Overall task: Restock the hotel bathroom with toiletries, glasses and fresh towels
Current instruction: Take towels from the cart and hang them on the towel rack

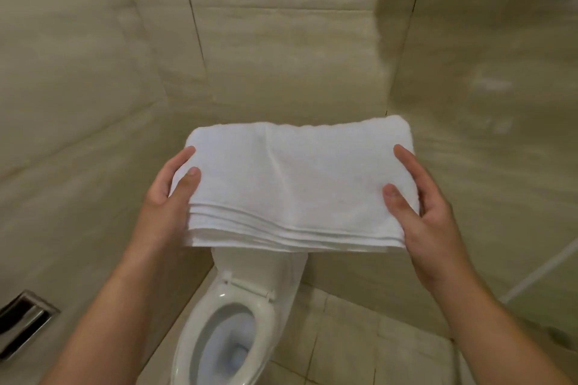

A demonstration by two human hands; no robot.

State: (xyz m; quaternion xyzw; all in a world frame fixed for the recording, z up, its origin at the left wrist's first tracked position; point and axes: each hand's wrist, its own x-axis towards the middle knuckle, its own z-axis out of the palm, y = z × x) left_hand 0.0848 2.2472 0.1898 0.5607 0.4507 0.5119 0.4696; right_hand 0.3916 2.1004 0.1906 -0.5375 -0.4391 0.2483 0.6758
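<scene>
Towel (297, 184), folded, gripped at both ends, hides the toilet (237, 316) tank and most fingers (187, 184).

1. The folded white towel (297, 187) spans the middle of the view, held level between the left hand (170, 194) and right hand (422, 206), blocking any straight reach downward there.
2. Beneath it the toilet (237, 316) stands with its seat down and bowl uncovered, filling the corner floor.
3. Beige tiled walls (281, 56) close in behind and on both sides.
4. A recessed metal holder (22, 319) breaks the left wall low down.
5. Bare floor tiles (359, 337) lie free to the right of the toilet.
</scene>
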